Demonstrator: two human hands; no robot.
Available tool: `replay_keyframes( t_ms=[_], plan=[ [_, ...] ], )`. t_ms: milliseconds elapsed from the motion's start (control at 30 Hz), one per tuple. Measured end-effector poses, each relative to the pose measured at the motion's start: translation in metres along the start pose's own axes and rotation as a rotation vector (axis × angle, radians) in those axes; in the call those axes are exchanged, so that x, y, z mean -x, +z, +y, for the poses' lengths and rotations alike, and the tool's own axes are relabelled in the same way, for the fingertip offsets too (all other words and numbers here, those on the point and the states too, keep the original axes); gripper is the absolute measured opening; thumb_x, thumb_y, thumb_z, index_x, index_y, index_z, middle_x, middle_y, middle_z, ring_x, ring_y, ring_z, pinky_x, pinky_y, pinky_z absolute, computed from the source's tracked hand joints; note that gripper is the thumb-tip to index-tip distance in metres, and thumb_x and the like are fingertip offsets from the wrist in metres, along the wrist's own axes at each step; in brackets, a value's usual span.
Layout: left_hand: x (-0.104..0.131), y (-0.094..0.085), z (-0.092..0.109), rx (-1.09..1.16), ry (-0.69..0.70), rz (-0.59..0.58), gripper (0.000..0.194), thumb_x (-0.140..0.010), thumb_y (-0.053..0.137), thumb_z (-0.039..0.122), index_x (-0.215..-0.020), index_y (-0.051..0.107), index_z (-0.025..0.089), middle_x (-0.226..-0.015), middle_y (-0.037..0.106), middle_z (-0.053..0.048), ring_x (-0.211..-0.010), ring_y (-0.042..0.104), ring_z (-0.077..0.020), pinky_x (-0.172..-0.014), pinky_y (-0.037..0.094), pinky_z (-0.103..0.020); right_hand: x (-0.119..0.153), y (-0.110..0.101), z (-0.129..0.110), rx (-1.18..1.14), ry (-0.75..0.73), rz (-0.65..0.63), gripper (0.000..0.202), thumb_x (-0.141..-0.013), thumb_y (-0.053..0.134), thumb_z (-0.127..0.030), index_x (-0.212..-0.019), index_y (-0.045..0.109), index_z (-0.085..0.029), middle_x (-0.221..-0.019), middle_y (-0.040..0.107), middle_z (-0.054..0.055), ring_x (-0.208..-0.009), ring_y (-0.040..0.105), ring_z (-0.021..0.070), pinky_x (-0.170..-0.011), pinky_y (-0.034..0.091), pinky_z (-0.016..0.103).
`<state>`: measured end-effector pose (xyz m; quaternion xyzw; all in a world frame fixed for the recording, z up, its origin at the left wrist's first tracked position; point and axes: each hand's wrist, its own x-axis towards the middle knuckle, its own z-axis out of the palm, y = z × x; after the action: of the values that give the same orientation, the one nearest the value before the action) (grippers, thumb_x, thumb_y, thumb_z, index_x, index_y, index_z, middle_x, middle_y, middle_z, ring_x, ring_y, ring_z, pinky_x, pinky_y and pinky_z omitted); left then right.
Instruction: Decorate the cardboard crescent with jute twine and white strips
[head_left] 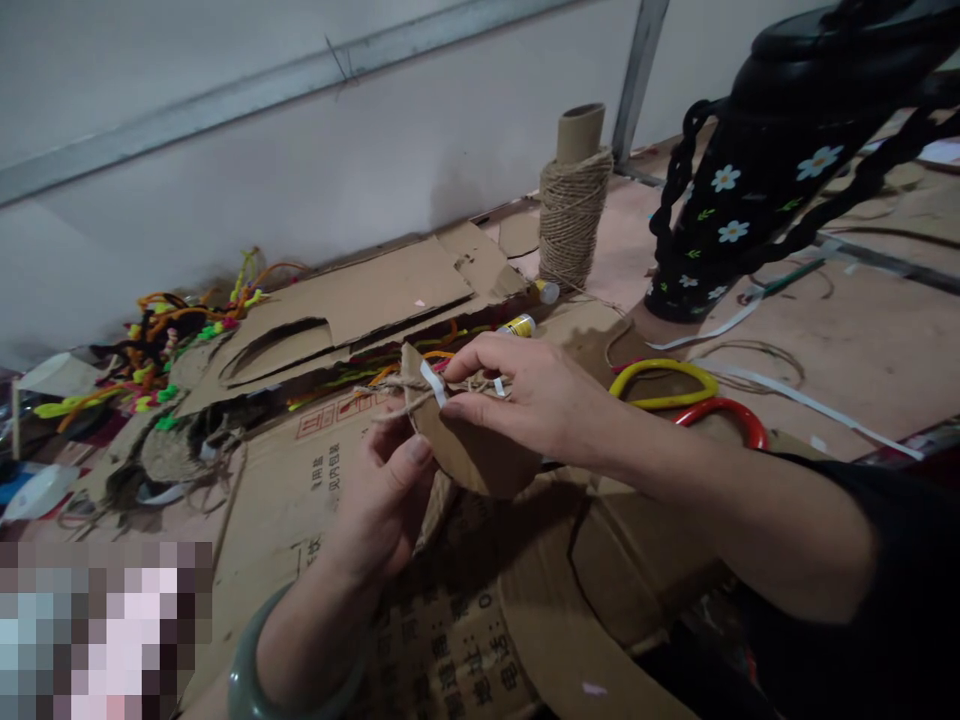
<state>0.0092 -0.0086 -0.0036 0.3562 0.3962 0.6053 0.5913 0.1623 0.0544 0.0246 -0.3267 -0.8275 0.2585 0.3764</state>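
Cardboard piece [487, 462] judged light, stiff, bendable; edge hold advised; left hand [386, 495] grips it, right hand [525, 392] pinches white strip [433, 381]

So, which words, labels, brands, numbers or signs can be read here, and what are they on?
"用盐": printed cardboard
"见内包装": same cardboard
"地址:": same cardboard
"电话: 0": same cardboard, the rest not visible
Red boxed signs, same cardboard: too blurred
Yellow label on the small tube: too small
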Motion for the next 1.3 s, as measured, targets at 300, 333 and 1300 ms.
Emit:
replay_keyframes(
  t_ms=[300, 333, 1300],
  plan=[
    [0.0005, -0.0013, -0.0028, 0.049, 0.054, -0.067, 0.022, -0.067, 0.076, 0.029, -0.088, 0.070, 0.026, -0.091, 0.072, 0.004, -0.084, 0.067, -0.0130, -0.077, 0.053, -0.021, -0.0004, -0.0004, 0.0004, -0.010, 0.009, -0.013, 0.015, -0.080, 0.059, -0.027, -0.087, 0.065, -0.015, -0.088, 0.068, 0.001, -0.083, 0.061, 0.0136, -0.073, 0.042, 0.026],
    [0.0006, -0.0014, -0.0028, 0.046, 0.052, -0.073, 0.022, -0.068, 0.075, 0.029, -0.089, 0.070, 0.026, -0.092, 0.072, 0.003, -0.086, 0.067, -0.0137, -0.078, 0.053, -0.022, -0.0005, -0.0002, 0.0004, -0.008, 0.011, -0.014, 0.014, -0.080, 0.059, -0.026, -0.087, 0.065, -0.015, -0.088, 0.068, 0.001, -0.083, 0.061, 0.0137, -0.073, 0.042, 0.026],
    [0.0017, -0.0008, -0.0024, 0.091, 0.042, -0.072, 0.025, -0.066, 0.077, 0.025, -0.090, 0.069, 0.025, -0.092, 0.072, 0.005, -0.085, 0.065, -0.0095, -0.077, 0.051, -0.016, -0.0015, -0.0001, 0.0008, -0.040, 0.048, -0.038, 0.014, -0.080, 0.059, -0.028, -0.085, 0.066, -0.016, -0.087, 0.069, 0.001, -0.082, 0.061, 0.0136, -0.071, 0.041, 0.026]
  ],
)
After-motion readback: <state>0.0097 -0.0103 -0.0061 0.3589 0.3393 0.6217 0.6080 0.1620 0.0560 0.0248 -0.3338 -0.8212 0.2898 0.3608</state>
